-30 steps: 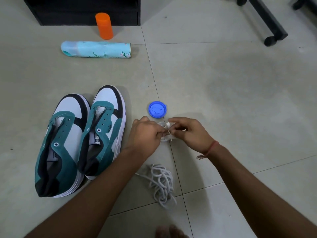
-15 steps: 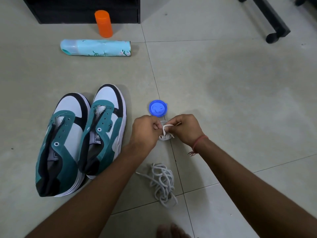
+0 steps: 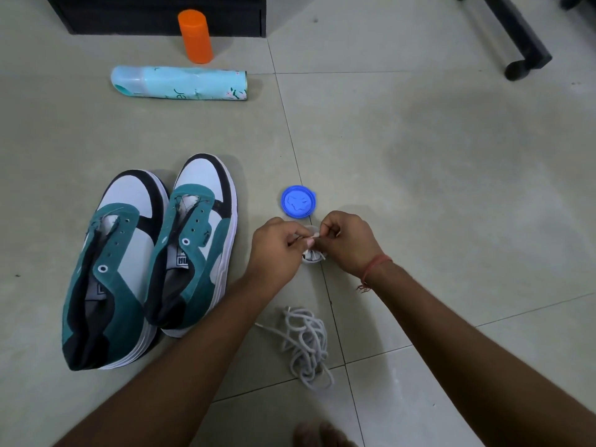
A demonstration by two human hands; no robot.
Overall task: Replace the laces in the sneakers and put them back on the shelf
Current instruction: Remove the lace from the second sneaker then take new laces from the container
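- Hands meet over the tiled floor [image 3: 451,188]: the left hand [image 3: 277,250] and the right hand [image 3: 346,243] sit knuckle to knuckle, both with fingers curled and pinching a small white lace bundle [image 3: 312,253] between them.
- Part of that bundle hangs just below the fingertips; it looks like a coiled new lace, though the hands hide most of it.
- A red thread bracelet [image 3: 375,266] circles the right wrist.
- Two teal, white and black sneakers [image 3: 154,262] lie side by side on the floor to the left of the hands, toes pointing away, eyelets bare of lacing.
- A loose tangle of greyish-white lace [image 3: 306,343] lies on the floor between the forearms, apart from both shoes.
- A blue round lid [image 3: 298,201] rests just beyond the hands.
- Farther off, a pale blue spray can [image 3: 180,87] lies on its side, and an orange cylinder [image 3: 195,35] stands upright near the dark shelf unit [image 3: 161,14].
- A black wheeled furniture leg [image 3: 516,37] shows at the top right.
- Toes [image 3: 322,435] show at the bottom edge.
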